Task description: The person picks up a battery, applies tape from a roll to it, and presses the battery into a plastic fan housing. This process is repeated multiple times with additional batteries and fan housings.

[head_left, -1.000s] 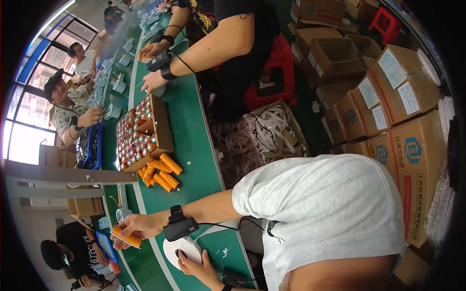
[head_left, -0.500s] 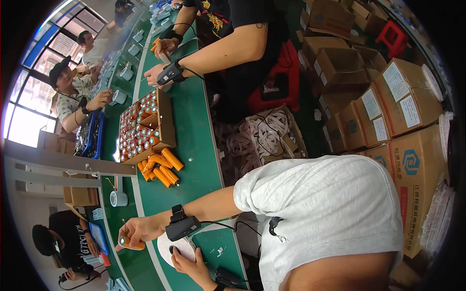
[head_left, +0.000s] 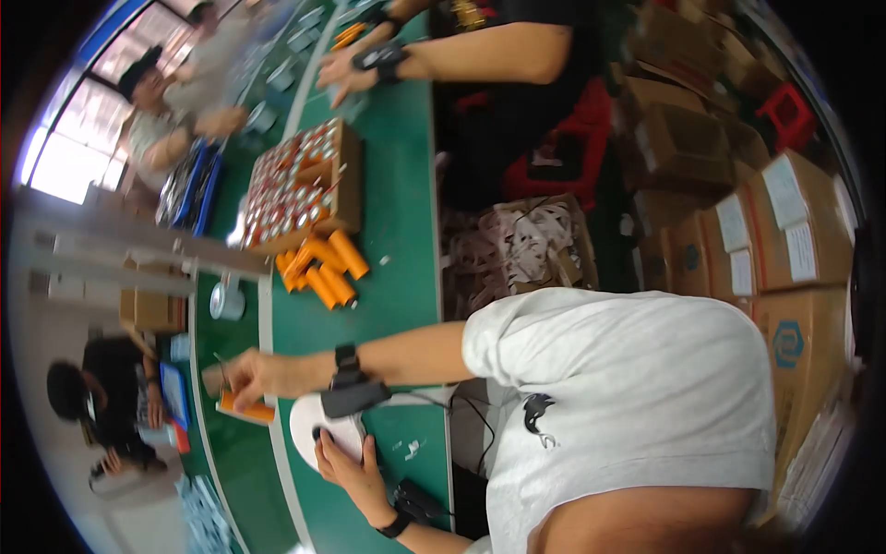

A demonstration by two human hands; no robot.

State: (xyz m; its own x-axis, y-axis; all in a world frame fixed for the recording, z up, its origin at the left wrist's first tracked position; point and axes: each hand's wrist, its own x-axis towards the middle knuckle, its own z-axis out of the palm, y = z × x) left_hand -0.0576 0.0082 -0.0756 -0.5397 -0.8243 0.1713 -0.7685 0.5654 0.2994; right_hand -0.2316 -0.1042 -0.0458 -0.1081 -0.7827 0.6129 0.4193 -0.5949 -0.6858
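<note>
Pinching one orange cylinder (head_left: 260,414) between thumb and fingers, the right-hand grip (head_left: 257,374) is narrow and closed around its barrel, holding it just above the table (head_left: 397,295); blur hides exactly how the fingertips sit. The cylinder looks rigid and smooth-skinned, so I judge it fairly heavy for its size, inclined to roll or slip if held loosely, and unlikely to give under a firm squeeze. Its wrap could scuff and its ends look like the delicate parts, so the middle of the barrel seems the best hold. Just beside this grip, toward the body and a little left, the left-hand grip (head_left: 355,475) lies over a white roll (head_left: 309,425), fingers reaching its dark core and thumb set apart; whether it clasps the roll or only rests there, I cannot tell. The roll looks light, with layers that might slide if pushed at the centre, so its rim and core together should give a steadier hold. Farther off, to the right of the right-hand grip, lies a pile of loose cylinders (head_left: 323,268), and just past it a cardboard box (head_left: 349,185) packed with upright ones. Beyond that box, well apart from both grips, is a co-worker's hand (head_left: 343,76).
</note>
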